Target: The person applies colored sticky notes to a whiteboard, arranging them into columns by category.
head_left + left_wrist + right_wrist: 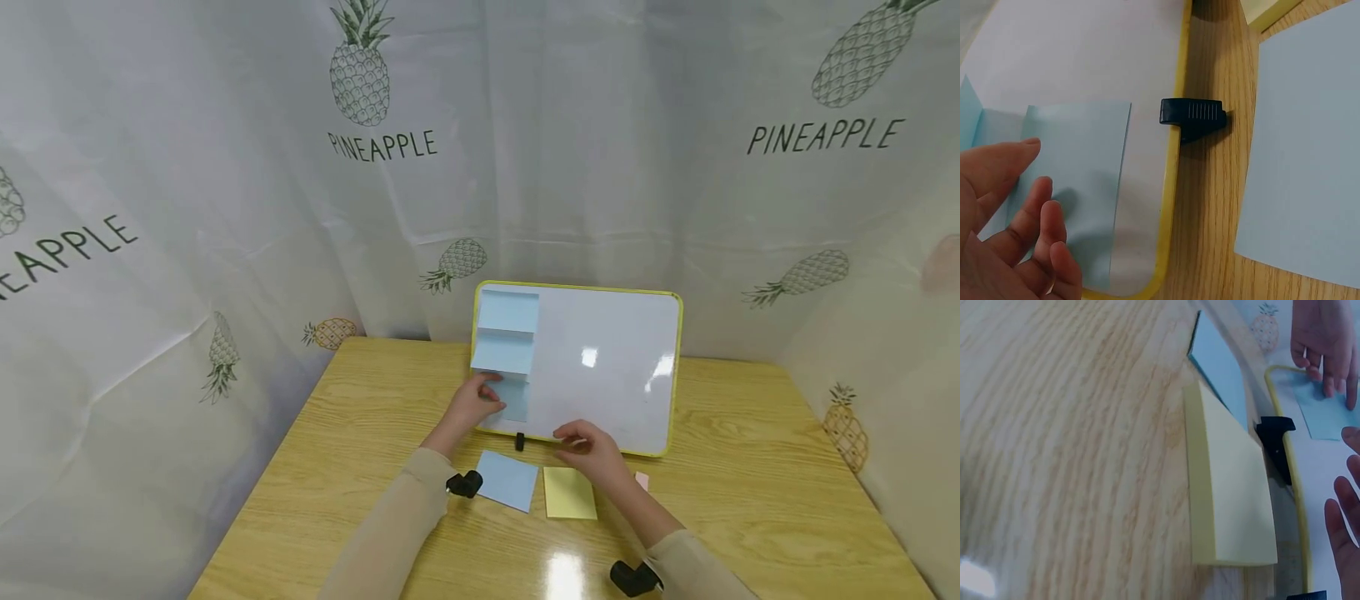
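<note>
A small whiteboard [600, 358] with a yellow rim leans at the back of the table. Down its left side runs a column of light blue sticky notes: a top one [509, 312], a middle one [504, 351] and a lowest one [516, 404]. My left hand [472, 402] touches the lowest note near its upper edge, fingers relaxed and slightly bent; that note [1082, 181] lies against the board in the left wrist view. Near the board's bottom edge my right hand [590, 450] hovers with loosely bent fingers and nothing held.
A black clip-like foot [520, 442] grips the board's lower rim. In front lie a blue sticky-note pad [508, 481] and a thick yellow pad [568, 493]. A pink piece [642, 480] shows partly behind my right forearm. A pineapple-print curtain [585, 167] hangs behind the wooden table [300, 500].
</note>
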`<act>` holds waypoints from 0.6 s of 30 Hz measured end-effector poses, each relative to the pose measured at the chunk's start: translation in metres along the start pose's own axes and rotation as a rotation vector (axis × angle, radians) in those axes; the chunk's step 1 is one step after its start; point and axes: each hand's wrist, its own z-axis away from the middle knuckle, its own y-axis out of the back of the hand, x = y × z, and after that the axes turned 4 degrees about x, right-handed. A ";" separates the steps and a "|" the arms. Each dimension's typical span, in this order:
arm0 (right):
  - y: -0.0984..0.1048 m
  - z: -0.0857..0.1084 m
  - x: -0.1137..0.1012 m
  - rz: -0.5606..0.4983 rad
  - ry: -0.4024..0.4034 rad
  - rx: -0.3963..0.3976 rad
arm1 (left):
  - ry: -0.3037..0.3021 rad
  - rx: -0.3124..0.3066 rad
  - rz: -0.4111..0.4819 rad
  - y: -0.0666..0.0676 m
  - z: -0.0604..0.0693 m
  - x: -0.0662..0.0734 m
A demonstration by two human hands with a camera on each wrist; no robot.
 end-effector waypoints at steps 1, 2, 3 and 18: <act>0.002 0.001 0.001 0.016 0.008 -0.002 | -0.002 -0.004 -0.003 -0.001 -0.001 0.001; 0.003 0.003 0.002 0.030 0.015 -0.002 | -0.003 -0.008 -0.007 -0.002 -0.001 0.002; 0.005 0.005 0.003 0.047 0.026 -0.002 | -0.005 -0.013 -0.011 -0.003 -0.001 0.003; 0.020 0.024 0.013 0.081 0.083 -0.014 | -0.027 -0.081 -0.114 -0.019 -0.005 0.016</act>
